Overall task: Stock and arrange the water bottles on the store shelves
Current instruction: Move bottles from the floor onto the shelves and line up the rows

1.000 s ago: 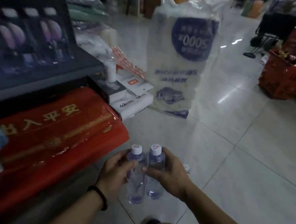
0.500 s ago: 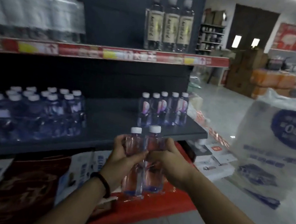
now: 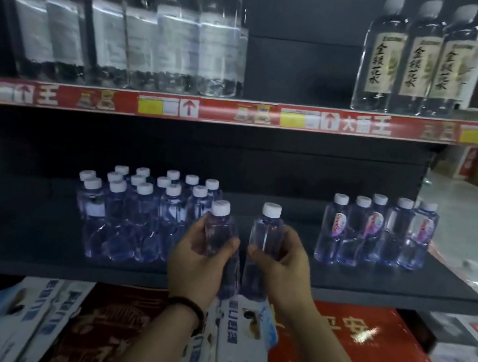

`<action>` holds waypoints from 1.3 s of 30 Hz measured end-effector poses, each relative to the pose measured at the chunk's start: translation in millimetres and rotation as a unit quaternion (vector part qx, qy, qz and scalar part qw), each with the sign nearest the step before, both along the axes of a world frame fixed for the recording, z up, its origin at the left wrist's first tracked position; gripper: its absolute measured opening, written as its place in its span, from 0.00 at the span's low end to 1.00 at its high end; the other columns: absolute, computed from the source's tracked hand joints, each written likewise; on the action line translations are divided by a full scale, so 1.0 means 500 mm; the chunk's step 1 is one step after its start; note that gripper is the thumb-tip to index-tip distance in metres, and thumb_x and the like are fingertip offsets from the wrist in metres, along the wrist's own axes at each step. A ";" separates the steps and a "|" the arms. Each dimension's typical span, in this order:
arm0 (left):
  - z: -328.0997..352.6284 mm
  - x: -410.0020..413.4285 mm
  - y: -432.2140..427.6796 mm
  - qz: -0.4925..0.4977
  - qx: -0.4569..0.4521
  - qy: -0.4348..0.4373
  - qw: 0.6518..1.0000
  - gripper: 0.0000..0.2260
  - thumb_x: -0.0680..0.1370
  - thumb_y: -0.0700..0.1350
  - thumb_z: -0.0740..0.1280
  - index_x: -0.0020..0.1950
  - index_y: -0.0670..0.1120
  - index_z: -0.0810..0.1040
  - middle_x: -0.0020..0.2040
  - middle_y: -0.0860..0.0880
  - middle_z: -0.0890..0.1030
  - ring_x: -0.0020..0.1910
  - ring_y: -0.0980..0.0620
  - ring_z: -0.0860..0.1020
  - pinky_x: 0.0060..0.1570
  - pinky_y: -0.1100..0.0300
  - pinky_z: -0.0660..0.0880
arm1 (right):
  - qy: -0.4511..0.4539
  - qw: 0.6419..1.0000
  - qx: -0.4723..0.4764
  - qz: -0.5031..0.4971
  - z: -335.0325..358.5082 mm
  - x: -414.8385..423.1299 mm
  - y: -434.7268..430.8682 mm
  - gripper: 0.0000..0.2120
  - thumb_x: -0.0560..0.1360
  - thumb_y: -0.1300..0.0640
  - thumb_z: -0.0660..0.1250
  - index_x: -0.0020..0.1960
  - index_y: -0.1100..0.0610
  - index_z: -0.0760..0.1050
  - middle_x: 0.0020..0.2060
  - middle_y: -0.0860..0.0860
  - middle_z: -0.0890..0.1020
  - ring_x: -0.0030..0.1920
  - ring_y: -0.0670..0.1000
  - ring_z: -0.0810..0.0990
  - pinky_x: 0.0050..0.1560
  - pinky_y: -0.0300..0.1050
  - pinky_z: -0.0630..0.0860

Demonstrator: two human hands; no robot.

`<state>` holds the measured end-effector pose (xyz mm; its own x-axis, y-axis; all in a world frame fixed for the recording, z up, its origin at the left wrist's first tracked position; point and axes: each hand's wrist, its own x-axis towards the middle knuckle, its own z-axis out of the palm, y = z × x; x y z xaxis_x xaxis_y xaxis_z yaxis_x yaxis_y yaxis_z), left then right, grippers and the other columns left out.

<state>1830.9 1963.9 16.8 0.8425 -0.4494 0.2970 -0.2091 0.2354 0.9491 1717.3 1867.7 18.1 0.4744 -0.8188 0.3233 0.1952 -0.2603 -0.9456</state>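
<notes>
My left hand (image 3: 198,263) grips a small clear water bottle (image 3: 219,231) with a white cap. My right hand (image 3: 282,267) grips a second like bottle (image 3: 265,235). Both bottles are upright, a small gap apart, held in front of the dark middle shelf (image 3: 371,283) at its front edge. To their left on that shelf stands a cluster of several small bottles (image 3: 139,212). Another row of several small bottles (image 3: 376,234) with pink labels stands at the right end of the shelf.
The upper shelf (image 3: 241,115) with a red price strip carries several large clear bottles (image 3: 124,25) at the left and three labelled bottles (image 3: 419,62) at the right. Below the middle shelf lie red packages (image 3: 360,356) and white-blue packs (image 3: 235,352).
My view has swung from the floor up to the shelves. Both hands have raised the two bottles to the middle shelf, and the bottles have moved slightly apart.
</notes>
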 end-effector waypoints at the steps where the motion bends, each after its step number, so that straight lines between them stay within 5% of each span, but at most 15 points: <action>1: -0.007 0.012 -0.006 0.022 -0.005 -0.017 1.000 0.25 0.73 0.47 0.81 0.67 0.61 0.78 0.61 0.58 0.84 0.60 0.57 0.82 0.60 0.55 0.81 | 0.013 0.999 -0.024 -0.018 -0.006 0.019 -0.011 0.19 0.76 0.60 0.77 0.64 0.49 0.78 0.56 0.50 0.85 0.56 0.50 0.85 0.57 0.55 0.84; 5: -0.038 0.055 -0.031 0.048 -0.013 -0.049 0.998 0.29 0.74 0.45 0.80 0.73 0.58 0.77 0.66 0.59 0.81 0.65 0.59 0.79 0.64 0.58 0.79 | 0.079 0.992 -0.077 -0.066 -0.019 0.077 -0.035 0.26 0.76 0.59 0.78 0.69 0.42 0.75 0.63 0.42 0.77 0.59 0.40 0.78 0.59 0.38 0.78; 9: -0.055 0.082 -0.067 0.072 0.010 -0.053 0.996 0.31 0.69 0.58 0.78 0.71 0.67 0.75 0.67 0.58 0.79 0.64 0.58 0.79 0.63 0.49 0.81 | 0.090 0.990 -0.097 -0.044 -0.027 0.115 -0.039 0.30 0.78 0.65 0.74 0.75 0.44 0.73 0.65 0.40 0.80 0.61 0.36 0.78 0.52 0.21 0.72; 12: -0.067 0.100 -0.092 0.075 0.059 -0.084 0.992 0.31 0.72 0.56 0.78 0.73 0.67 0.72 0.66 0.59 0.79 0.64 0.59 0.79 0.63 0.52 0.81 | 0.092 0.989 -0.097 -0.069 -0.041 0.131 -0.046 0.29 0.79 0.63 0.73 0.74 0.42 0.72 0.61 0.39 0.82 0.57 0.32 0.79 0.52 0.22 0.74; 15: -0.088 0.106 -0.106 0.086 0.082 -0.087 0.989 0.28 0.74 0.51 0.78 0.72 0.63 0.73 0.64 0.58 0.80 0.61 0.60 0.80 0.60 0.59 0.80 | 0.100 0.985 -0.110 -0.088 -0.052 0.148 -0.062 0.29 0.79 0.62 0.73 0.75 0.43 0.70 0.63 0.41 0.83 0.61 0.40 0.81 0.62 0.37 0.78; 20: -0.148 0.101 -0.111 0.136 0.140 -0.062 0.979 0.20 0.72 0.50 0.80 0.50 0.65 0.72 0.53 0.53 0.80 0.51 0.52 0.80 0.55 0.47 0.82 | 0.185 0.971 -0.111 -0.107 -0.100 0.172 -0.082 0.32 0.75 0.64 0.74 0.74 0.44 0.71 0.60 0.46 0.83 0.63 0.51 0.79 0.63 0.51 0.80; 24: -0.148 0.096 -0.121 0.161 0.141 -0.029 0.976 0.19 0.71 0.47 0.82 0.53 0.55 0.75 0.51 0.51 0.79 0.50 0.51 0.80 0.51 0.55 0.79 | 0.178 0.977 -0.077 -0.089 -0.121 0.178 -0.079 0.18 0.78 0.64 0.71 0.62 0.45 0.78 0.51 0.43 0.84 0.53 0.45 0.83 0.48 0.30 0.77; 28: -0.145 0.085 -0.129 0.160 0.146 -0.026 0.976 0.19 0.73 0.40 0.79 0.57 0.50 0.74 0.53 0.50 0.78 0.51 0.53 0.78 0.49 0.64 0.72 | 0.194 0.979 -0.051 -0.021 -0.128 0.191 -0.069 0.16 0.81 0.65 0.63 0.63 0.50 0.81 0.51 0.45 0.87 0.52 0.45 0.85 0.56 0.44 0.82; 35: -0.145 0.087 -0.129 0.155 0.150 -0.053 0.975 0.18 0.72 0.37 0.79 0.53 0.50 0.73 0.52 0.49 0.78 0.50 0.51 0.77 0.51 0.58 0.76 | 0.149 0.987 0.003 -0.051 -0.108 0.170 -0.059 0.14 0.82 0.66 0.64 0.62 0.52 0.80 0.51 0.46 0.85 0.53 0.47 0.84 0.56 0.42 0.81; 39: -0.142 0.085 -0.106 0.128 0.206 -0.096 0.965 0.16 0.75 0.32 0.72 0.51 0.51 0.73 0.48 0.51 0.78 0.47 0.52 0.78 0.43 0.68 0.70 | 0.194 0.980 -0.011 -0.051 -0.085 0.119 -0.045 0.13 0.83 0.64 0.64 0.62 0.49 0.76 0.51 0.45 0.83 0.50 0.42 0.81 0.48 0.30 0.75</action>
